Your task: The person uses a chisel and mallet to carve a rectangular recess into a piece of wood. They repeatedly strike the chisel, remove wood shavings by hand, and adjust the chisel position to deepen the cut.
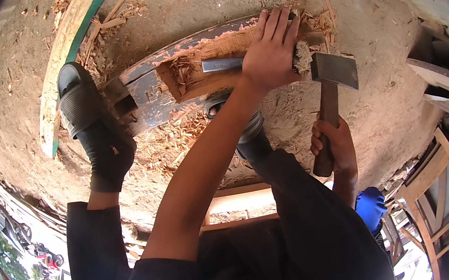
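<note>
A chisel with a flat metal blade (222,64) lies along a hollow cut in a wooden beam (146,96) with worn grey paint. My left hand (271,49) covers its handle, palm over it and fingers reaching across toward the beam's far edge; the thumb is hidden. Past this hand shows the handle's frayed butt (302,57). My right hand (336,141) is wrapped round the wooden handle of a hammer (329,100). The hammer's heavy metal head (335,70) is just right of the frayed butt; whether they touch I cannot tell.
My sandalled feet (78,99) brace the beam at its left end and near side. A green-edged plank (61,85) lies at the left. Wood chips (171,141) litter the dirt floor. Wooden frames (439,197) stand at the right, beside something blue (369,208).
</note>
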Demonstrator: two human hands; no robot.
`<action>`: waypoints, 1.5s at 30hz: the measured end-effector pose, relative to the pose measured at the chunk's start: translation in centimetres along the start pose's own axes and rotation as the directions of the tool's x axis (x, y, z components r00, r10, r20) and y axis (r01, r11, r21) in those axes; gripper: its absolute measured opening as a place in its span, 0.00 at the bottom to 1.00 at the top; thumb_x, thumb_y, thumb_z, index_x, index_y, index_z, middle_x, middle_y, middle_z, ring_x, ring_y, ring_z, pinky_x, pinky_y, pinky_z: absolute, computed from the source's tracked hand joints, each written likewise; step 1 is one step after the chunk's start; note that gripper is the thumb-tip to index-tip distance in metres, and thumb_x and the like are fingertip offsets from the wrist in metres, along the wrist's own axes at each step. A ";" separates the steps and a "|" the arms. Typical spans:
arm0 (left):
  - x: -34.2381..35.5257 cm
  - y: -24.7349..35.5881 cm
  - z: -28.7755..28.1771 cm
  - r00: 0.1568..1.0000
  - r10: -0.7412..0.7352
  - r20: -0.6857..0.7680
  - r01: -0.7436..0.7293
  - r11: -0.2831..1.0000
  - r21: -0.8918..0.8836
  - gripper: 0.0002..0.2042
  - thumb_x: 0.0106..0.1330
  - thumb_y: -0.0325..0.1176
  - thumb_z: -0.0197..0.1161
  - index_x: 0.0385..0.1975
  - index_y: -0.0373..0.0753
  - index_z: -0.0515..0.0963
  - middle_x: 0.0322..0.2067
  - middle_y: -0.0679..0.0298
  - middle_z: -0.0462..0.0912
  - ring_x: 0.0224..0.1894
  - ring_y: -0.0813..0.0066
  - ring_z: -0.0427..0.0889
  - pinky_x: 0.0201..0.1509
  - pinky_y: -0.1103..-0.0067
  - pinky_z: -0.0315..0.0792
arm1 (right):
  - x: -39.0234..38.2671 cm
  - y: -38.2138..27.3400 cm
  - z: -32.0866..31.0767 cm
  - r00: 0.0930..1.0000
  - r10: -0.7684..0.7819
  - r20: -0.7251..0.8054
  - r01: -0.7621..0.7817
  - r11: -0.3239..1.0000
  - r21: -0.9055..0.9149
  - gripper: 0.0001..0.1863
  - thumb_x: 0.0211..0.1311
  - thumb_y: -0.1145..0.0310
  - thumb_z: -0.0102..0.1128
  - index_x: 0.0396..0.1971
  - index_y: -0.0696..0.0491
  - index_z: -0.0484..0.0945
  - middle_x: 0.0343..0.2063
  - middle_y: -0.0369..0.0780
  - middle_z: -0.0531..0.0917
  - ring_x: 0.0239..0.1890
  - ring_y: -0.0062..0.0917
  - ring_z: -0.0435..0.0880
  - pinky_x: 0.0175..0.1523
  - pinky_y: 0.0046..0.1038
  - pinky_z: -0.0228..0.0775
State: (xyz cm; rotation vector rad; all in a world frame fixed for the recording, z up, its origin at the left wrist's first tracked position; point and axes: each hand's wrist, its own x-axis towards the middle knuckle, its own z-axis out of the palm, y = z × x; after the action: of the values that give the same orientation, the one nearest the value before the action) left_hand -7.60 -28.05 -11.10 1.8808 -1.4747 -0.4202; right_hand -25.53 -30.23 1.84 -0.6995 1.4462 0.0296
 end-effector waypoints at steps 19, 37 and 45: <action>2.8 2.3 2.0 0.986 0.120 -0.113 -0.123 0.992 -0.015 0.33 0.35 0.60 0.69 0.31 0.33 0.82 0.54 0.59 0.72 0.63 0.57 0.59 0.66 0.45 0.43 | -0.3 -0.2 -3.4 0.993 0.003 -0.115 0.017 0.985 0.170 0.11 0.55 0.70 0.54 0.37 0.56 0.66 0.20 0.34 0.67 0.16 0.16 0.66 0.20 0.20 0.63; 3.7 2.0 3.4 0.994 -0.009 -0.113 0.015 0.999 0.051 0.29 0.34 0.52 0.73 0.31 0.34 0.81 0.54 0.56 0.72 0.61 0.57 0.63 0.67 0.49 0.44 | -0.9 -1.9 -2.7 0.984 -0.064 -0.169 0.089 0.986 0.144 0.14 0.57 0.70 0.53 0.41 0.55 0.65 0.20 0.31 0.66 0.15 0.12 0.64 0.18 0.16 0.60; 3.5 2.1 3.5 0.993 -0.042 -0.109 0.049 0.997 0.056 0.32 0.36 0.53 0.72 0.41 0.36 0.79 0.56 0.56 0.70 0.63 0.57 0.60 0.69 0.52 0.42 | -0.9 -4.4 -5.3 0.942 -0.254 -0.221 0.290 0.945 0.148 0.11 0.60 0.71 0.51 0.41 0.56 0.65 0.21 0.32 0.65 0.16 0.11 0.63 0.18 0.14 0.60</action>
State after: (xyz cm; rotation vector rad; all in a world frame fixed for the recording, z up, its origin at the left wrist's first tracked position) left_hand -10.24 -32.66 -11.55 1.9548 -1.3890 -0.2951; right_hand -28.51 -35.81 4.67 -0.7649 1.5082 -0.3930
